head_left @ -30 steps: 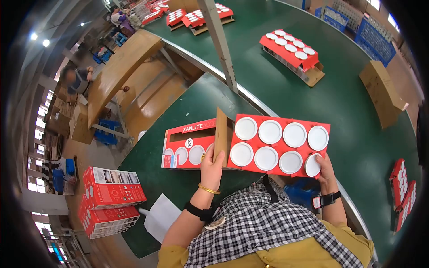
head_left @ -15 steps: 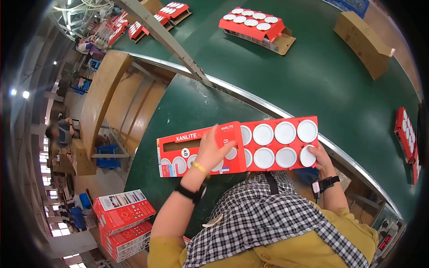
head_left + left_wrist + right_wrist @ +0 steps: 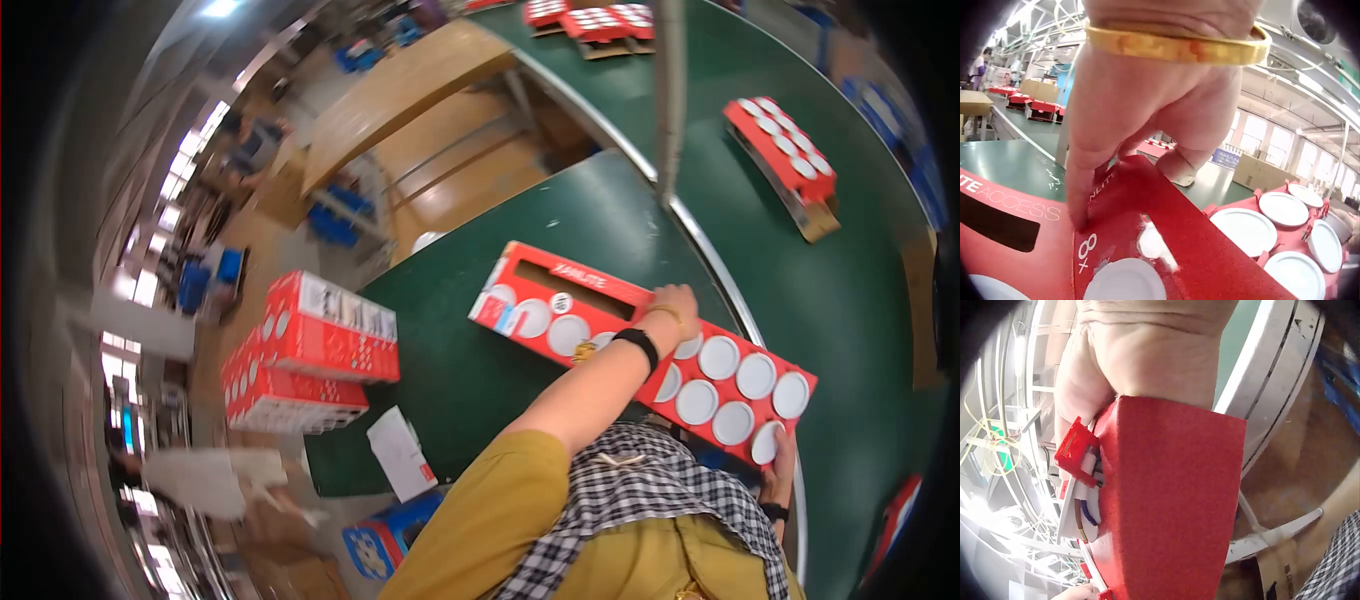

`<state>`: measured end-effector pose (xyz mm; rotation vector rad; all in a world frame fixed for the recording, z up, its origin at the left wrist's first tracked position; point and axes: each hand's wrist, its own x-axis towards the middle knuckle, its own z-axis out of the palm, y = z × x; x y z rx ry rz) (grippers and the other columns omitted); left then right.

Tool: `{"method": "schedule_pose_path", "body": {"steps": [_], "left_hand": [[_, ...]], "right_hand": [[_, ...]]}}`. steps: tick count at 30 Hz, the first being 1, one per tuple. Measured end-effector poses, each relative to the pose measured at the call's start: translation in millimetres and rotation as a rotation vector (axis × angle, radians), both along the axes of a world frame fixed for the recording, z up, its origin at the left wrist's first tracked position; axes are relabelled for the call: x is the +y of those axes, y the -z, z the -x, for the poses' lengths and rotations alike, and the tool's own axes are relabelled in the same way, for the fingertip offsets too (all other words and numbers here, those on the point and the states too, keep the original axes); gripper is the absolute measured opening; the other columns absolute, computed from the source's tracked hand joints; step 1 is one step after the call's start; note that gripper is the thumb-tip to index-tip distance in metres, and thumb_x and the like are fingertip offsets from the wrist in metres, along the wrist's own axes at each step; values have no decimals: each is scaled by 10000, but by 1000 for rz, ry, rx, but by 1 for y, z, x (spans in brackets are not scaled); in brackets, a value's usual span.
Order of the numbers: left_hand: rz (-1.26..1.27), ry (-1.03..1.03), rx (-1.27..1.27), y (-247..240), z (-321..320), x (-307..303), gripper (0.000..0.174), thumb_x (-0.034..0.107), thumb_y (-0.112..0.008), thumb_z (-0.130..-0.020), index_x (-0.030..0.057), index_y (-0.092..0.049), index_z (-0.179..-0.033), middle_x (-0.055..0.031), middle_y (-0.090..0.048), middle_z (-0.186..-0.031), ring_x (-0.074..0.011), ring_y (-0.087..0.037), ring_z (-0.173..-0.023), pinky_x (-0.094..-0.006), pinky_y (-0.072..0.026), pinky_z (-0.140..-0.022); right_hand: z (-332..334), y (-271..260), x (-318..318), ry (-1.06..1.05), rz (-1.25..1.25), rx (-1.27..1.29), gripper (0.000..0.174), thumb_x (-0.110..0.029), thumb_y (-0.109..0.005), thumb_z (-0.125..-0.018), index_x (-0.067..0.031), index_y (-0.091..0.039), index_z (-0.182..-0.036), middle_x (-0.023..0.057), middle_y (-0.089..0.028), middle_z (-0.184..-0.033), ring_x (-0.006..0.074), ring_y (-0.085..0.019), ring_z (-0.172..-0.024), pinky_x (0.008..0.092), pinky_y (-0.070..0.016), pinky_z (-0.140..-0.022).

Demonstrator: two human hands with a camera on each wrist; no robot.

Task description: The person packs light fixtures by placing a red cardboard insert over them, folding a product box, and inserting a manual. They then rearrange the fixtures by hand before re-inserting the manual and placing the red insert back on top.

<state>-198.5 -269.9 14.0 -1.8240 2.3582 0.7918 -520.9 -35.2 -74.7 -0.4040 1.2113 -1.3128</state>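
A red printed carton (image 3: 598,325) with a cut-out window and pictured white discs lies on the green table. Its right end meets a red tray (image 3: 726,392) set with several white round lights (image 3: 755,375); the lights nearest the carton are partly covered by its edge and my left arm. My left hand (image 3: 677,307) grips the carton's upper edge by that end. In the left wrist view, a finger (image 3: 1082,194) lies on the front panel, with other fingers behind the edge. At the tray's far right end, my right hand (image 3: 783,465) holds it, its fingertips hidden in the right wrist view.
Two similar red cartons (image 3: 330,335) are stacked at the table's left edge, with a white sheet (image 3: 402,455) beside them. A metal post (image 3: 668,100) rises behind the work. On the green belt beyond lies another loaded tray (image 3: 785,150).
My left hand let go of the brown cardboard flap, passed with spread fingers over the carton front, and now grips its upper edge. The flap has gone from sight. The head view has turned.
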Motion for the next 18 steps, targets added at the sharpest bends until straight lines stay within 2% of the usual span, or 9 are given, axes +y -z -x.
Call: {"method": "schedule_pose_path", "body": {"steps": [4,5,8,9,10,12,15,16,18], "left_hand": [[-2,-236,345,11,-24,-10,258,57,-622,-773,-29,-625,-1016,-251,-654,-1073,-411,-608,-1090,-456,-492,-934],[21,-172,314,10,-37,-16,218,8,-598,-769,-6,-651,-979,-235,-670,-1018,-371,-636,-1044,-432,-504,-913],[131,-233,585,32,-67,-14,219,-34,-518,-786,46,-692,-894,-190,-689,-985,-352,-652,-978,-414,-514,-885],[167,-98,617,43,-79,-19,194,-8,-546,-812,59,-680,-935,-174,-678,-980,-347,-627,-1012,-409,-501,-905],[309,-85,509,35,-81,-10,165,42,-610,-830,67,-656,-987,-151,-642,-1005,-335,-593,-1051,-396,-487,-924],[347,-63,479,12,-87,-2,259,137,-700,-826,101,-647,-1078,-139,-559,-1118,-337,-564,-1077,-400,-476,-947],[312,95,163,-1,-88,-1,302,148,-673,-842,127,-655,-1143,-145,-550,-1200,-314,-555,-1112,-412,-470,-968],[304,116,160,2,-86,-3,302,148,-673,-842,127,-655,-1143,-145,-550,-1200,-314,-555,-1112,-412,-470,-968],[738,499,-232,8,-81,-6,288,225,-648,-863,133,-648,-1136,-129,-584,-1177,-283,-588,-1082,-425,-464,-970]], "right_hand": [[-7,-24,-13,-11,80,15,604,-80,-638,-862,-36,-383,-1407,103,-635,-1160,219,-672,-962,353,-564,-865],[-8,-25,-15,4,83,32,604,-80,-638,-862,-36,-383,-1407,103,-635,-1160,219,-672,-962,353,-564,-865],[-1,-30,-9,2,45,10,558,-82,-655,-847,-33,-444,-1362,109,-656,-1138,218,-672,-977,355,-556,-881],[1,-24,-9,14,49,1,546,-86,-664,-842,-33,-462,-1346,112,-664,-1127,219,-672,-982,357,-553,-886],[0,-26,-9,3,43,-2,555,-91,-678,-834,-31,-465,-1343,114,-664,-1127,221,-671,-986,360,-552,-889],[-4,-30,-10,-25,34,-36,599,-103,-705,-816,-25,-453,-1354,118,-651,-1161,226,-663,-1015,369,-545,-907],[-21,-51,-15,-60,32,-79,782,-147,-759,-773,-2,-360,-1430,124,-579,-1301,246,-610,-1143,379,-515,-978],[-20,-47,-13,-53,33,-89,788,-149,-761,-772,-1,-358,-1432,125,-573,-1308,246,-607,-1149,378,-512,-983],[-20,-40,-9,-31,30,-103,794,-151,-763,-770,0,-357,-1435,125,-567,-1314,246,-603,-1154,377,-509,-989]]}}
